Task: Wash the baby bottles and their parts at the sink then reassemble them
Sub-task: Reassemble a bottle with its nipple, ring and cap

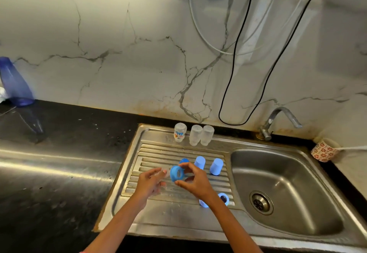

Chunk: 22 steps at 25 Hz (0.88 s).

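Note:
Above the ribbed drainboard (151,153), my right hand (195,181) pinches a blue screw ring (177,174) between thumb and fingers. My left hand (150,182) holds a clear teat (165,173) against the ring's left side. Three clear bottle bodies (180,132) (195,135) (207,135) stand upside down at the back of the drainboard. Two pale blue caps (199,162) (216,166) stand beside a third blue cap (184,161), which is partly hidden behind the ring. Two more blue rings (224,198) (203,203) lie under my right wrist.
The steel sink basin (278,177) with its drain (260,202) lies to the right, the tap (278,120) behind it. A patterned cup (323,151) stands at the far right. A dark blue bottle (14,82) stands far left on the black counter (59,153). Cables hang down the wall.

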{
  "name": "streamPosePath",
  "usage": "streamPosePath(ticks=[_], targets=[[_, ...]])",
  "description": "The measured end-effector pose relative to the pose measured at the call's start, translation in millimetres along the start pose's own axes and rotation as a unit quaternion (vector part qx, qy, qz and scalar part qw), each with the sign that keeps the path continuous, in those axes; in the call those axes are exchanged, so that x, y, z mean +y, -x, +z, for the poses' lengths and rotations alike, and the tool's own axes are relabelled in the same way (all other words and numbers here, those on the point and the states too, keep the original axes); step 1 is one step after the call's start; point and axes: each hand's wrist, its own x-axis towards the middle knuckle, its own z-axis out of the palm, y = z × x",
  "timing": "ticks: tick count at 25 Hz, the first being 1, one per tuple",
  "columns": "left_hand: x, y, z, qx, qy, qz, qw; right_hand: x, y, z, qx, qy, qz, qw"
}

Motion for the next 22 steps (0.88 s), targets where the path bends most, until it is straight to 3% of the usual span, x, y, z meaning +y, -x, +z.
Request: streamPosePath(ticks=[4,8,15,22], targets=[[11,0,1,-0.044,-0.05,0.028,0.997,-14,-6,11,0.027,-0.012,0.007,1.0],[24,-2,-13,-0.096,-0.03,0.026,0.995,-22,-10,9,0.039,-0.043,0.014,0.998],[33,-7,-22,-0.096,0.014,-0.006,0.995,-35,-18,18,0.023,-0.063,-0.005,0.998],[41,-14,-15,-0.081,0.024,-0.039,0.996,-37,-32,21,0.053,-0.068,-0.022,0.996]])
